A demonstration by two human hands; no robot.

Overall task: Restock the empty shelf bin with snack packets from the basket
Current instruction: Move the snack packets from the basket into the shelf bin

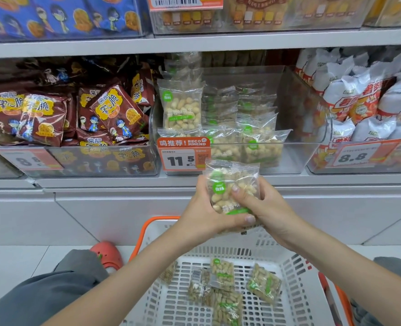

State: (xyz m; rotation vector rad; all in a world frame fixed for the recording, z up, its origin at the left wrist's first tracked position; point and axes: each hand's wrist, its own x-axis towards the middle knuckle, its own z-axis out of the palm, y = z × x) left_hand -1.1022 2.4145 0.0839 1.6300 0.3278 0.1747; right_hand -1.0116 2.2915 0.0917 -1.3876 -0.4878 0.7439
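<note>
Both hands grip a stack of clear peanut packets with green labels, held just below the shelf edge. My left hand wraps the stack from the left and underneath. My right hand clasps it from the right, thumb across the front. Straight ahead on the shelf, the clear plastic bin holds several of the same peanut packets, stacked toward its left and middle; its right part is bare. Below, the white basket with orange handles holds several more peanut packets.
A bin of brown snack packs stands to the left, one of white-and-red packs to the right. An orange price tag reading 11.5 hangs on the peanut bin's front. My grey-trousered knees and a red shoe flank the basket.
</note>
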